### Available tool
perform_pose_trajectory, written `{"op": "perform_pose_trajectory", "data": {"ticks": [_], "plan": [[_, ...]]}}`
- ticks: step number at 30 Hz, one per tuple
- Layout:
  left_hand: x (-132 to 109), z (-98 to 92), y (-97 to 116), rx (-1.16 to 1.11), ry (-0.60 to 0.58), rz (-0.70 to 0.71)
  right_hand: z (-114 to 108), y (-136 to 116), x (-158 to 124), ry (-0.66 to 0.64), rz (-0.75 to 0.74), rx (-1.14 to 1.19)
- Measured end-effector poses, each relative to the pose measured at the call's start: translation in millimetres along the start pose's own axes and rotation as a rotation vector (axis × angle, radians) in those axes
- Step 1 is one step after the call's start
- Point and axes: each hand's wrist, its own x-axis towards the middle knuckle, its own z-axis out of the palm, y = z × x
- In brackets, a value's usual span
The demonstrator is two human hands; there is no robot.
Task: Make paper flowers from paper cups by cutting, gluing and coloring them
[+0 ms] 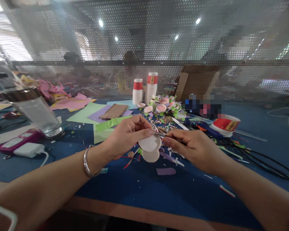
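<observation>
My left hand [132,133] pinches the upper rim of a white paper cup base [149,143], cut down to a shallow round. My right hand [190,146] is closed around a slim metal-bladed tool that looks like scissors [162,134]. Its tip meets the rim beside my left thumb; most of the handle is hidden by my fingers. Just below the held base, a second pale disc [151,156] lies on the table. Paper cuttings [168,157] are scattered under and around both hands.
Beyond my hands stand two stacks of paper cups [151,89] and a pile of decorated cup bases [162,107]. Coloured paper sheets [84,112] and a water bottle [42,112] are on the left. A red-banded cup [225,125] and black cables [262,160] lie right.
</observation>
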Motion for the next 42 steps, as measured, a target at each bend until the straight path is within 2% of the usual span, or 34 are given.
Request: {"op": "perform_pose_trajectory", "data": {"ticks": [8,14,26,33,42], "plan": [[-1.4,-0.1,-3.5,0.070,0.034,0.089,0.2,0.9,0.2,0.035,-0.022,-0.024],[-4.0,1.8,-1.7,0.094,0.055,0.106,0.9,2.0,-0.4,0.036,-0.034,-0.010],[-2.4,2.7,1.4,-0.092,0.026,-0.007,-0.6,-0.3,-1.1,0.028,-0.043,0.006],[-2.0,4.1,3.5,-0.163,0.043,-0.123,-0.7,-0.4,-1.9,0.032,-0.029,0.027],[-2.1,3.7,2.8,-0.149,0.020,-0.126,-1.0,0.9,-2.8,0.052,-0.062,-0.015]]}}
